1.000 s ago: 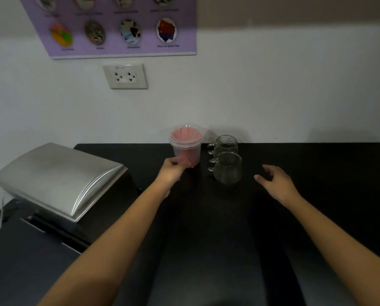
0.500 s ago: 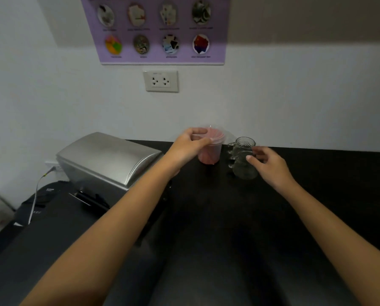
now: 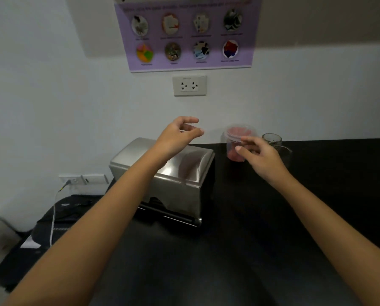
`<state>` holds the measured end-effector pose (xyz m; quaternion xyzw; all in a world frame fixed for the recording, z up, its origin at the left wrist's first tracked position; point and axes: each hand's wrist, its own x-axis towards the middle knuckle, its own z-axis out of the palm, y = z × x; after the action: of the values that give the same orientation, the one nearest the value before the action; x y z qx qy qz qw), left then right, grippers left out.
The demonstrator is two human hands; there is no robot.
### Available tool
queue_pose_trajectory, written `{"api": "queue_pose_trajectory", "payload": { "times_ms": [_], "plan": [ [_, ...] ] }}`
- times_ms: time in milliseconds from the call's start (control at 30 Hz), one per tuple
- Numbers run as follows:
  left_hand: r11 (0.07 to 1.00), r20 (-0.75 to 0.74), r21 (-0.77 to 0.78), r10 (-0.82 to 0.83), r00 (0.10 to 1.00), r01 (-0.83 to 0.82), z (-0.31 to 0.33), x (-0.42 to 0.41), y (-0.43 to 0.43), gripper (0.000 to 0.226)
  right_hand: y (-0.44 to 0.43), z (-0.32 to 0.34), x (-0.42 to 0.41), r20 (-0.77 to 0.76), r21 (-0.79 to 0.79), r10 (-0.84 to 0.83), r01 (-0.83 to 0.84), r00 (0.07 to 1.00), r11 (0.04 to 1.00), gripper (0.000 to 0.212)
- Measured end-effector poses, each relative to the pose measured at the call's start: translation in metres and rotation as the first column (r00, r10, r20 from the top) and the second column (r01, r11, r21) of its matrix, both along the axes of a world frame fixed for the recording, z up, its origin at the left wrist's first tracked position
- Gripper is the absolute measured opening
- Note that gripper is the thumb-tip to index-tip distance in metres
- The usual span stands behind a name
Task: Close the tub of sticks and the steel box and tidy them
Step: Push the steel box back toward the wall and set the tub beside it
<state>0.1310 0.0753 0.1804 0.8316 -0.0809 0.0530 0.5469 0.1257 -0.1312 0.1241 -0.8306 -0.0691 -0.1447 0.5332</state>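
Observation:
The clear tub of pink sticks [image 3: 236, 140] stands lidded at the back of the black counter [image 3: 239, 250], near the wall. The steel box [image 3: 180, 171] with its curved lid down sits to the tub's left. My left hand [image 3: 178, 134] hovers above the box's far edge, fingers apart, holding nothing. My right hand [image 3: 258, 156] is in front of the tub, fingers spread and empty, covering part of the tub's lower right side.
Two glass mugs [image 3: 275, 143] stand right of the tub, partly behind my right hand. A black device [image 3: 61, 219] with a white cable lies left of the counter. A wall socket [image 3: 189, 85] and a purple poster [image 3: 184, 34] are above.
My left hand has let go of the tub and moved left above the steel box. My right hand has left the mugs and shifted in front of the tub. The view has turned left.

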Motion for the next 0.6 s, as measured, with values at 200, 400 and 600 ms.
{"api": "queue_pose_trajectory", "payload": {
  "times_ms": [200,400,600],
  "plan": [
    [0.999,0.058,0.030,0.019,0.998,-0.020,-0.007,-0.015,0.074,0.027,0.062,-0.007,-0.022,-0.015,0.016,0.014,-0.014,1.000,1.000,0.042],
    [0.991,0.077,0.083,0.094,0.993,-0.100,-0.023,-0.022,0.130,0.029,0.093,-0.021,-0.036,-0.067,-0.080,-0.025,0.019,0.997,0.997,0.059],
    [0.986,0.071,0.017,0.162,0.984,-0.164,-0.053,-0.015,0.171,0.053,0.107,-0.032,-0.041,-0.135,-0.112,-0.044,0.029,0.990,0.993,0.081]
  ]
}}
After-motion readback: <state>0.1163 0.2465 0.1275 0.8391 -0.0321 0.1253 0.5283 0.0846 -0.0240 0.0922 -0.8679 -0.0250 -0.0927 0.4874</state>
